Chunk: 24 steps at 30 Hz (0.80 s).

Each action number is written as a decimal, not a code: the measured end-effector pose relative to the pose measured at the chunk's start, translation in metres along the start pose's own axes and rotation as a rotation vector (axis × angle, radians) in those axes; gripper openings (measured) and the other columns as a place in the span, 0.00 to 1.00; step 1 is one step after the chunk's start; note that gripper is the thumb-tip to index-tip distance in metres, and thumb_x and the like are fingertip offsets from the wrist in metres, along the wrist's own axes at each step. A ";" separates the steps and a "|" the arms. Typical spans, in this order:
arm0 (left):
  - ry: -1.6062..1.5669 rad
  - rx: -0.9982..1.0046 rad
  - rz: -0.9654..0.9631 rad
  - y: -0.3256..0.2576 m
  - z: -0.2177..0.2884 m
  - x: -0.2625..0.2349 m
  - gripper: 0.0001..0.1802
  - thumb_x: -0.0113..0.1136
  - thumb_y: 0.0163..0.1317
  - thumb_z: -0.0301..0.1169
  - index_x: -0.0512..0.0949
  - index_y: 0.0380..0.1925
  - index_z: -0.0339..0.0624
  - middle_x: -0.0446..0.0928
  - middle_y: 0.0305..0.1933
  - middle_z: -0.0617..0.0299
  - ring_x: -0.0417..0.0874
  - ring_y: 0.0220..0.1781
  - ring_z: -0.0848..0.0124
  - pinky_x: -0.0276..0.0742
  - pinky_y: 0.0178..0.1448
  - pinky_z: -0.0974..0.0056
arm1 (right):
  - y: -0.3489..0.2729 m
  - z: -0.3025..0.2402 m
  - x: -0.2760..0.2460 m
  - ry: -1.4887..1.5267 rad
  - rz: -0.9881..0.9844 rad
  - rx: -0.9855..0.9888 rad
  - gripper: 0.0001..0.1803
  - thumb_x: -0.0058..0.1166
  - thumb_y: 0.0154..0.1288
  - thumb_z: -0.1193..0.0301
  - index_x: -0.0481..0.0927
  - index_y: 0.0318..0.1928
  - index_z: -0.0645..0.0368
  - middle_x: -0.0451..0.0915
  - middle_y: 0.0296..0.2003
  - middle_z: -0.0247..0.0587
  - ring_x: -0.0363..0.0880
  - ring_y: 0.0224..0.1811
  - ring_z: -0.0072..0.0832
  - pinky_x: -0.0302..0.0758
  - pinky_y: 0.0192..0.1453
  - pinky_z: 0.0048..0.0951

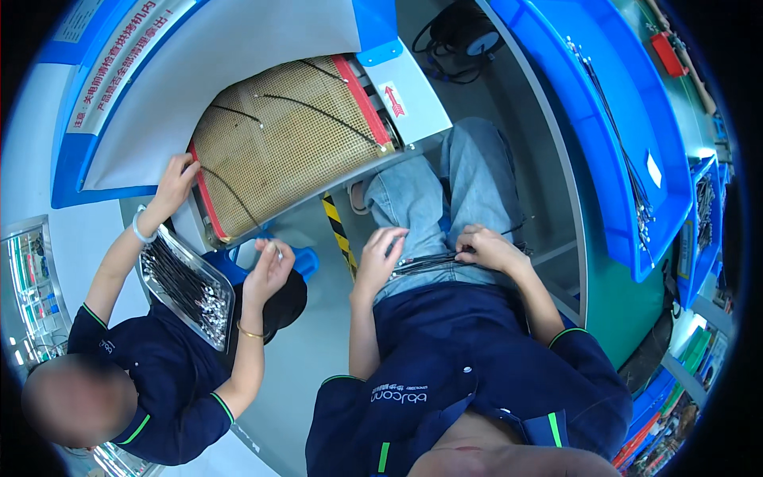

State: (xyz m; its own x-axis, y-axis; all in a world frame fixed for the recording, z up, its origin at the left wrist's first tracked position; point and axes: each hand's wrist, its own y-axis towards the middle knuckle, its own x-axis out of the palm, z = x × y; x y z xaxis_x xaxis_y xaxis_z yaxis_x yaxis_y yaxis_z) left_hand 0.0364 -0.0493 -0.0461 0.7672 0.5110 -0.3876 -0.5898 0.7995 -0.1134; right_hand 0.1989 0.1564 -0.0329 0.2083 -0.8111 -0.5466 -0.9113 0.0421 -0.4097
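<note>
Across my lap lies a bundle of thin black cables [429,263] with small metal ends. At the bundle's left end, my left hand [378,261] is raised with its fingers loosely bent and apart, and I see nothing in it. My right hand [486,248] is closed around the cables at their right part, fingertips bent down over them. Ahead to the left, a mesh conveyor belt [286,159] with red edges carries several separate black cables [322,118], spaced apart.
A co-worker [171,350] sits at the left, one hand at the belt's edge, with a metal tray [225,296] of cables on the lap. A blue bin [636,103] at the right holds more cables. A white and blue machine hood [246,56] covers the belt's far end.
</note>
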 end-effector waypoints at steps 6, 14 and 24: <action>0.134 0.075 -0.117 -0.010 -0.007 0.006 0.09 0.55 0.63 0.28 0.78 0.41 0.37 0.77 0.43 0.55 0.76 0.48 0.58 0.71 0.53 0.61 | 0.005 -0.001 0.005 -0.003 0.035 0.022 0.12 0.63 0.52 0.67 0.78 0.33 0.61 0.78 0.34 0.46 0.77 0.43 0.45 0.73 0.46 0.40; 0.148 0.054 -0.106 -0.015 -0.006 0.008 0.08 0.54 0.64 0.28 0.78 0.40 0.38 0.77 0.42 0.54 0.77 0.47 0.58 0.71 0.52 0.61 | -0.001 -0.010 -0.014 0.143 -0.011 0.039 0.08 0.59 0.56 0.72 0.75 0.33 0.62 0.79 0.32 0.46 0.79 0.36 0.42 0.72 0.40 0.37; 0.163 0.093 -0.107 -0.016 0.008 0.001 0.07 0.57 0.62 0.26 0.78 0.38 0.35 0.79 0.34 0.53 0.80 0.34 0.60 0.74 0.40 0.61 | 0.002 -0.028 -0.028 0.128 0.207 -0.119 0.08 0.59 0.57 0.70 0.77 0.36 0.58 0.80 0.32 0.42 0.81 0.34 0.40 0.75 0.38 0.37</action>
State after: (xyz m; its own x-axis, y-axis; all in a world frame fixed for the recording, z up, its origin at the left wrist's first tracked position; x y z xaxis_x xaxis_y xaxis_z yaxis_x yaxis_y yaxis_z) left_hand 0.0483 -0.0591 -0.0371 0.7688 0.3702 -0.5214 -0.4759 0.8759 -0.0799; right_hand 0.1811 0.1634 0.0020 -0.0267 -0.8597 -0.5102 -0.9667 0.1521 -0.2057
